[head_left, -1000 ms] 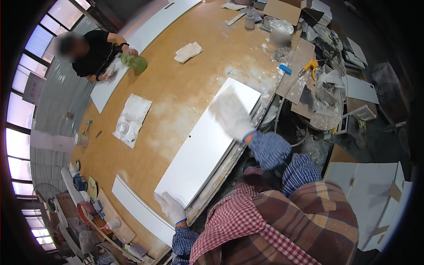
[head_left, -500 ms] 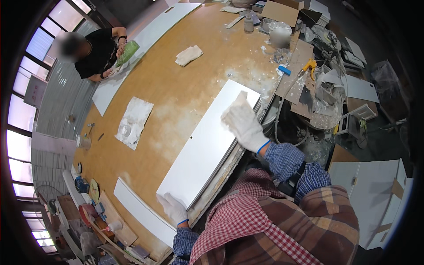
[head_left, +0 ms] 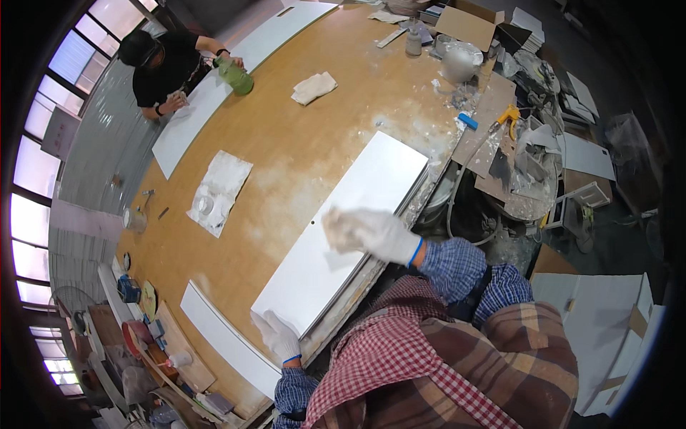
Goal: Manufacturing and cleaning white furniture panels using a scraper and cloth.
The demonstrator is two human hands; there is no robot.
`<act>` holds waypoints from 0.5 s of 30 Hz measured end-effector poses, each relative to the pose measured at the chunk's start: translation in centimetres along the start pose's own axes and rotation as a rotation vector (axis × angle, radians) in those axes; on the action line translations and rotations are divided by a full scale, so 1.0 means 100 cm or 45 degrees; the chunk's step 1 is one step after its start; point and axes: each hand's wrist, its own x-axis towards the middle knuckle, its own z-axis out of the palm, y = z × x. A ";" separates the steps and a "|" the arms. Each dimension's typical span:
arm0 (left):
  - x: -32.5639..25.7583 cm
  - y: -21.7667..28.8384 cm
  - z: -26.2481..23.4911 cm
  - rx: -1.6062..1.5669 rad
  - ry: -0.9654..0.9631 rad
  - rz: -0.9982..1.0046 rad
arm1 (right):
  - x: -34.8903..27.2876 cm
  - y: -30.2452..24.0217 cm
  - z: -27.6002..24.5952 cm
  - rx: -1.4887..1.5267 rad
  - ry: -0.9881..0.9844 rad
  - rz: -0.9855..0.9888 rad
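Note:
A long white panel [head_left: 357, 193] lies along the near edge of the table, on top of what look like other thin boards. My right hand [head_left: 386, 237], in a white knit glove, presses a beige cloth [head_left: 341, 230] onto the panel's middle, slightly blurred. At the panel's near-left end is my gloved left hand [head_left: 279, 336], its fingers stretched out against the corner. A small dark hole [head_left: 312, 222] shows near the panel's far long edge.
Across the table [head_left: 279, 143], a co-worker [head_left: 168, 75] holds a green bottle [head_left: 236, 76] over another white panel. A folded cloth [head_left: 314, 87], a white sheet [head_left: 220, 193] and a narrow white strip [head_left: 229, 339] lie there too. A yellow air gun [head_left: 509, 118] rests at right.
My right hand has slid the cloth from the panel's far-right end toward its middle. My left hand stays at the near end. The co-worker's bottle has moved right.

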 end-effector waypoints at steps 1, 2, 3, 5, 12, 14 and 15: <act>0.000 -0.006 0.000 -0.020 0.015 0.035 | 0.013 -0.002 -0.015 0.086 0.063 0.204; -0.001 0.002 0.000 -0.020 0.006 0.030 | 0.022 0.019 -0.029 -0.022 0.163 0.139; 0.000 0.018 0.000 -0.021 -0.041 -0.012 | 0.029 0.041 -0.043 -0.132 0.260 0.074; -0.004 0.022 -0.001 -0.021 -0.064 -0.087 | 0.042 0.029 -0.067 -0.307 0.360 0.421; -0.002 0.009 0.003 0.043 -0.032 -0.047 | 0.038 0.018 -0.042 -1.254 -0.047 -0.427; -0.004 0.007 0.004 0.000 -0.057 -0.097 | 0.023 0.024 -0.014 -1.347 -0.077 -0.617; 0.000 -0.008 0.006 0.048 -0.007 -0.019 | 0.022 0.026 -0.012 -1.346 -0.089 -0.628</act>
